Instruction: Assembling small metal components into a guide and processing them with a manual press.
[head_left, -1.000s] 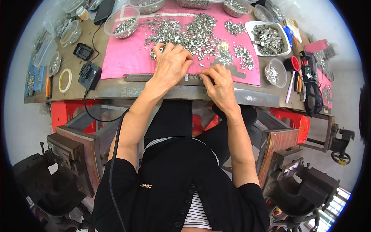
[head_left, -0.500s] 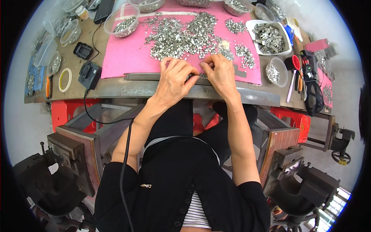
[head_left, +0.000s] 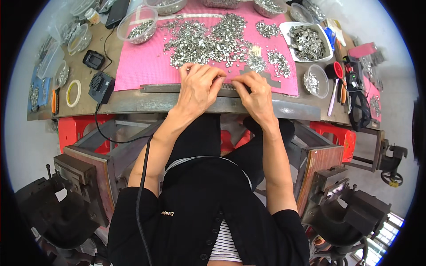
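A long dark metal strip [head_left: 162, 88] lies along the front edge of the pink mat [head_left: 137, 71], with small slots or parts along its middle. My left hand [head_left: 198, 90] rests over it, thumb and fingers closed together; whatever they pinch is too small or hidden. Just to the right, my right hand [head_left: 257, 96] has thumb and forefinger curled down at the strip, and its fingertips' contents cannot be made out. Beyond both hands spreads a heap of small shiny metal pieces [head_left: 204, 42]. Thin silvery pins [head_left: 256, 63] lie in a bunch past my right hand.
Clear tubs of metal parts [head_left: 138, 27] stand left and along the back. A white tray [head_left: 326, 55] of metal pieces and a round tub [head_left: 316, 82] are on the right. A black cable [head_left: 141, 190] runs across my left arm. Bench vises [head_left: 66, 204] flank me below.
My right hand has come down toward the strip and turned slightly, uncovering a flat grey plate behind it. My left hand stays nearly in place. The whole view has shifted a little.
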A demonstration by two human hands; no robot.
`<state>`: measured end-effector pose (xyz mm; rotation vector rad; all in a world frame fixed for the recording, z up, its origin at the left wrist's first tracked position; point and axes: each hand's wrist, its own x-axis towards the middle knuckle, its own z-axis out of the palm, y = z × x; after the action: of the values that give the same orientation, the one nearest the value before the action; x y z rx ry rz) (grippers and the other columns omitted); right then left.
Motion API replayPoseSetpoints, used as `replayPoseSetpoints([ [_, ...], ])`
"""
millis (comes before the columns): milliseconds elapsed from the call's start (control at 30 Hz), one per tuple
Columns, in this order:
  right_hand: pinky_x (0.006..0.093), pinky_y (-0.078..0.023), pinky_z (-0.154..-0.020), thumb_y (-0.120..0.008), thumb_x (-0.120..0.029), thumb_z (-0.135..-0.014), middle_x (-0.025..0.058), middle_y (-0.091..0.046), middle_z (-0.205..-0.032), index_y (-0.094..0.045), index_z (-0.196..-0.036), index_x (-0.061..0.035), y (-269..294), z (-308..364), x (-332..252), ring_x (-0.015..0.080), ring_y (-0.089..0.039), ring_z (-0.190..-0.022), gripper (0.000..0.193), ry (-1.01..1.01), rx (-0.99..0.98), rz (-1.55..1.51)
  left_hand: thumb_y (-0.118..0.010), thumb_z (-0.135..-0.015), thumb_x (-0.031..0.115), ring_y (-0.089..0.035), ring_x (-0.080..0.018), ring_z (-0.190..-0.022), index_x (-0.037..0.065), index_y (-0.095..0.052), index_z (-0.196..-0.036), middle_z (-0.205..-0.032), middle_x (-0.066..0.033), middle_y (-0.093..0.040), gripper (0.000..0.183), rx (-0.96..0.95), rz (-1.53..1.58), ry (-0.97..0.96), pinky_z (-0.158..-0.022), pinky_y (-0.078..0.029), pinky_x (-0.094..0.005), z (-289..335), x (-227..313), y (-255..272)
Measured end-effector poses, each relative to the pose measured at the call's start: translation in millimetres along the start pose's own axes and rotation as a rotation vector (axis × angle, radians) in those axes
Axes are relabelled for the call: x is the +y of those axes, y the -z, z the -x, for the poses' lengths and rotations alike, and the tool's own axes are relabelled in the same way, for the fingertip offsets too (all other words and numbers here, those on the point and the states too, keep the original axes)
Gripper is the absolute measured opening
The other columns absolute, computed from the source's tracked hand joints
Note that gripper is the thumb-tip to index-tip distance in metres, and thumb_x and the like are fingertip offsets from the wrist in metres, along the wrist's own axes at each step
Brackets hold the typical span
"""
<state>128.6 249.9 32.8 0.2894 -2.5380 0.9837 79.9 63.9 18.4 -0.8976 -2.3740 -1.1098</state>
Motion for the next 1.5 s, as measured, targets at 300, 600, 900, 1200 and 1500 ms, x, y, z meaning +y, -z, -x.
replayPoseSetpoints([
  [300,0.0431,-0.042,-0.077,-0.072,-0.011,-0.087,0.0101,-0.063,-0.084,-0.071,-0.093,-0.0052,-9.4,-33.7,31.1,0.0309,-0.062,-0.083,0.009,-0.088,-0.016,0.164,-0.073,-0.088,0.019,-0.059,-0.0208,-0.092,0.013,-0.072,-0.096,-0.087,0.0001,-0.066,0.009,-0.156,-0.212,-0.061,-0.099,-0.032,-0.0467,-32.9,-10.7,-20.3],
  [600,0.0404,-0.041,-0.08,-0.072,-0.007,-0.087,0.0081,-0.062,-0.087,-0.069,-0.092,-0.0041,8.9,3.1,6.9,0.0277,-0.061,-0.085,0.007,0.023,-0.014,0.052,-0.078,-0.084,0.017,-0.059,-0.0202,-0.089,0.012,-0.071,-0.093,-0.087,-0.0001,-0.063,0.013,-0.098,0.012,-0.062,-0.1,-0.033,-0.0447,-7.1,11.1,0.5],
  [900,0.0389,-0.043,-0.081,-0.074,-0.006,-0.085,0.0062,-0.064,-0.09,-0.073,-0.093,-0.0062,7.0,9.9,7.9,0.0252,-0.062,-0.087,0.008,0.078,0.068,0.076,-0.077,-0.085,0.018,-0.06,-0.0207,-0.097,0.012,-0.072,-0.099,-0.097,-0.0001,-0.067,0.016,-0.067,-0.039,-0.048,-0.103,-0.032,-0.0479,1.0,12.9,-8.2],
  [1200,0.0477,-0.039,-0.112,-0.063,-0.01,-0.094,0.0182,-0.062,-0.137,-0.064,-0.127,0.0016,-5.3,-33.7,34.6,0.0365,-0.053,-0.132,0.035,0.096,-0.069,0.355,-0.049,-0.106,0.03,-0.027,-0.0473,-0.149,0.012,-0.056,-0.145,-0.155,-0.0004,-0.049,0.043,-0.37,-0.286,-0.043,-0.111,-0.009,-0.08,-29.2,-7.5,-13.0],
  [1500,0.0449,-0.046,-0.104,-0.06,-0.002,-0.094,0.0145,-0.069,-0.125,-0.069,-0.117,-0.0005,25.4,-11.2,16.8,0.0335,-0.063,-0.119,0.024,0.098,-0.215,0.097,-0.06,-0.101,0.024,-0.037,-0.0388,-0.146,0.018,-0.07,-0.131,-0.138,0.0027,-0.066,0.032,-0.44,-0.026,0.096,-0.115,-0.007,-0.0719,-6.3,-6.0,33.2],
])
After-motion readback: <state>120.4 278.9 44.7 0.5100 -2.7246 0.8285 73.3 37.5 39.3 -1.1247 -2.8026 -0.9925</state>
